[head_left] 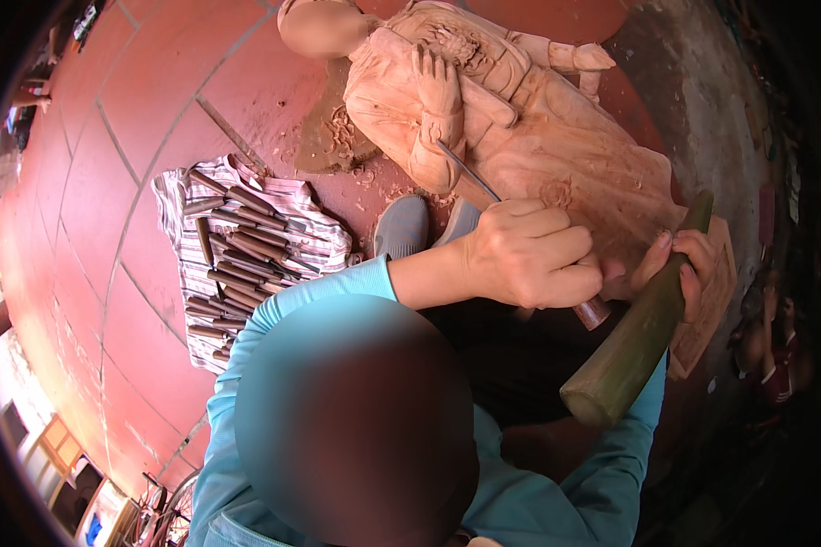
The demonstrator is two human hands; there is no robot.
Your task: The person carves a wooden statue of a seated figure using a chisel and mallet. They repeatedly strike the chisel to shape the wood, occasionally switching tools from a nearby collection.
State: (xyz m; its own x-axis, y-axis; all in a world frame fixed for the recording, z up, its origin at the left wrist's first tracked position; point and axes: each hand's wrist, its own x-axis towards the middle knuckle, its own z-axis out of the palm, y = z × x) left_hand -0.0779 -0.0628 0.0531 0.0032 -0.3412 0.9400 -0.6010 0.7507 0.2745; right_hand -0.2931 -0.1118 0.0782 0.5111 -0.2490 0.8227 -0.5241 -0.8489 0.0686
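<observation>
My left hand is wrapped round the handle of a carving chisel. Its thin metal blade points up and left, with the tip at the sleeve cuff of a carved wooden figure. The chisel's brown butt end sticks out below my fist. In my right hand is a green, club-shaped mallet, held near its narrow end. The mallet's thick end hangs low, close to the chisel's butt but apart from it. The figure lies on its back, with robe folds and a hand on its chest.
To the left, a striped cloth on the red tiled floor carries several wooden-handled chisels. Wood shavings lie beside the figure. A grey shoe rests near its side. A bicycle stands at the lower left.
</observation>
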